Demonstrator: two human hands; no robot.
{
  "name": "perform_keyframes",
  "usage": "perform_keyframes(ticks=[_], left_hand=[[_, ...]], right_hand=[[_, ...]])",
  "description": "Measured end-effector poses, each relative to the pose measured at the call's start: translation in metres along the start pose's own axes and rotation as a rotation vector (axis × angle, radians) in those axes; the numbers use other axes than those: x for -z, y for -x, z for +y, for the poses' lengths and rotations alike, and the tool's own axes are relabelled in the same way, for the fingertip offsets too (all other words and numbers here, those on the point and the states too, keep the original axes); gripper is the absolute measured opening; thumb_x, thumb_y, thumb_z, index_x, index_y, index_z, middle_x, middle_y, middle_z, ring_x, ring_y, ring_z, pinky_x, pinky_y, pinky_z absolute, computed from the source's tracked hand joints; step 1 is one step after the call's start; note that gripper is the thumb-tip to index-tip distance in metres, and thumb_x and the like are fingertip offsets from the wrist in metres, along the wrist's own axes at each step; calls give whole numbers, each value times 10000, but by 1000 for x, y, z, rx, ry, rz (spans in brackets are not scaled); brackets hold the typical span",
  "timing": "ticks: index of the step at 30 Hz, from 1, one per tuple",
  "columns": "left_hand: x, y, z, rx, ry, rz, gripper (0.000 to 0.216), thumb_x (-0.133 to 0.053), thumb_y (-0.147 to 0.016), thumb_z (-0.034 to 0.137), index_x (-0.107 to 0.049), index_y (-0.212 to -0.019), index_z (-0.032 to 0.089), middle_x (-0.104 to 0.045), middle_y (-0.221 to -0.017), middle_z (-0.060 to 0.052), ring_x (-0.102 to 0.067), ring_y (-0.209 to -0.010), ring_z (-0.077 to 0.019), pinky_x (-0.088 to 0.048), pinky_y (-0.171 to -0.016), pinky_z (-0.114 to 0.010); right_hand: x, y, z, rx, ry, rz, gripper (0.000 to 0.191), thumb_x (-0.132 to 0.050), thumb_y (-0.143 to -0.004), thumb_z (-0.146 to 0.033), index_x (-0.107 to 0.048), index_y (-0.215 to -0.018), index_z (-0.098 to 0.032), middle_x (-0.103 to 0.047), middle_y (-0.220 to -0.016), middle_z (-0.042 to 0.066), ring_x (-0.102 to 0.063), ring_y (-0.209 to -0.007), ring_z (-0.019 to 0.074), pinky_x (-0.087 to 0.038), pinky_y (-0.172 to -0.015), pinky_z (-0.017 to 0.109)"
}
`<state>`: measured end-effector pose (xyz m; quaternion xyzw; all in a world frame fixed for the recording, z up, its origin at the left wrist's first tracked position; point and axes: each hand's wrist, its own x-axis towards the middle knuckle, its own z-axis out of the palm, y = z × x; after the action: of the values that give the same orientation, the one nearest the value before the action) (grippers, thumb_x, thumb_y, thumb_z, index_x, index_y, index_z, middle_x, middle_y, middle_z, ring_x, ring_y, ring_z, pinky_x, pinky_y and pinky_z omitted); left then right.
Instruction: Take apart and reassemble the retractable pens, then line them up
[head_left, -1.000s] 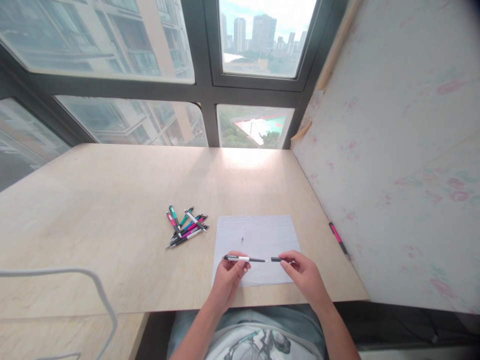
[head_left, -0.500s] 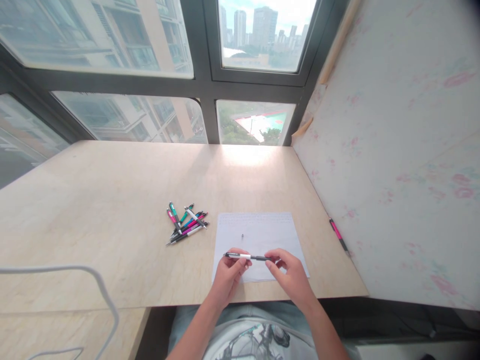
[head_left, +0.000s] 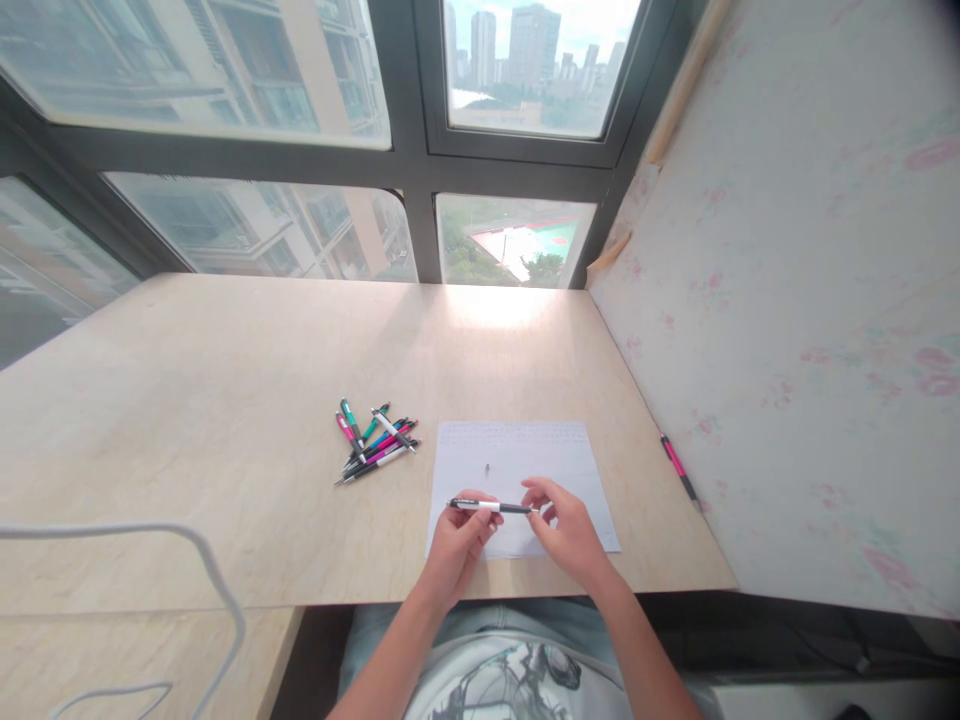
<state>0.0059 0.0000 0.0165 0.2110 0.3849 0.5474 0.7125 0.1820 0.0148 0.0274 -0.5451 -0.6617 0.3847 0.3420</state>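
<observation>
My left hand [head_left: 459, 548] is closed round the middle of a white-and-black pen [head_left: 480, 505], which lies level above the sheet of paper [head_left: 517, 445]. The pen's black grip and pointed end extend toward my right hand [head_left: 568, 525]. There the thumb is at the pen's tip, while the index finger is lifted away and the fingers stand apart. Whether the thumb presses on the tip is hard to see. A tiny dark piece [head_left: 487, 467] rests on the paper beyond the pen.
Several coloured pens [head_left: 375, 445] lie in a loose pile left of the paper. A pink-and-black pen [head_left: 679, 468] rests along the papered wall [head_left: 810, 330] at the right. A white cable [head_left: 180, 533] loops over the desk [head_left: 247, 400] at front left. Windows border the far edge.
The pen looks shorter, its black grip now closer to the white barrel. My right hand has loosened from the grip, its index finger raised. The view has shifted slightly.
</observation>
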Motion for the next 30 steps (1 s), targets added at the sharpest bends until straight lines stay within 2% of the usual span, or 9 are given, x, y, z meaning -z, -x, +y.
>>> perform_keyframes(ticks=[3,6,9,12,15,18,23,25,30], left_hand=[[-1,1,1,-7,-3,-8,191,-785,-711,250,-689,-840,146,-625,-777,-27,-574,-708,-114,-455,-649,-205],[-4,2,2,-25,2,0,184,-776,-720,258,-685,-839,151,-628,-780,-25,-576,-717,-113,-455,-657,-204],[-7,3,2,-40,-10,29,195,-779,-714,275,-683,-830,152,-628,-766,-28,-579,-709,-124,-462,-654,-220],[-6,3,2,-47,-14,39,205,-783,-707,277,-681,-831,150,-631,-769,-30,-580,-703,-126,-463,-650,-228],[-3,3,1,-28,0,38,209,-790,-701,260,-677,-841,154,-638,-782,-24,-583,-706,-118,-455,-650,-219],[0,2,0,-15,5,37,214,-791,-700,255,-678,-850,153,-640,-772,-22,-578,-697,-111,-447,-639,-212],[3,0,-3,-16,-8,45,225,-796,-691,263,-679,-845,149,-640,-768,-30,-583,-697,-120,-450,-629,-216],[4,-1,-3,-11,-11,49,224,-796,-692,263,-682,-848,150,-636,-755,-27,-587,-702,-120,-453,-635,-214],[4,-1,-4,-18,-33,24,217,-794,-692,266,-694,-848,152,-637,-753,-26,-586,-705,-120,-459,-652,-218]], right_hand=[[-12,-18,1,45,139,-2,272,-500,-812,-128,-639,-1034,-201,-672,-901,43,-621,-759,156,-499,-697,272],[-28,-40,-4,95,307,-30,275,-517,-845,-140,-642,-1078,-216,-666,-945,49,-619,-828,161,-474,-750,264],[-42,-59,-10,65,493,-61,233,-534,-865,-152,-659,-1045,-232,-657,-988,54,-613,-871,156,-447,-732,233],[-46,-67,-10,48,603,-102,187,-509,-894,-156,-676,-926,-233,-653,-943,40,-603,-852,148,-423,-693,217],[-39,-59,-3,75,487,-74,201,-488,-906,-159,-677,-885,-224,-659,-892,28,-602,-813,141,-429,-697,223],[-21,-41,6,73,175,-2,184,-499,-906,-223,-681,-890,-202,-682,-851,34,-620,-769,150,-466,-688,246],[7,-1,12,-140,-213,125,239,-601,-835,-384,-685,-921,-177,-705,-822,64,-658,-729,195,-528,-584,275],[13,12,9,-154,-252,154,260,-619,-826,-405,-686,-921,-173,-705,-829,79,-662,-742,206,-544,-590,285],[13,24,-4,-57,-170,169,195,-593,-857,-360,-689,-888,-194,-700,-870,84,-653,-793,207,-544,-644,291]])
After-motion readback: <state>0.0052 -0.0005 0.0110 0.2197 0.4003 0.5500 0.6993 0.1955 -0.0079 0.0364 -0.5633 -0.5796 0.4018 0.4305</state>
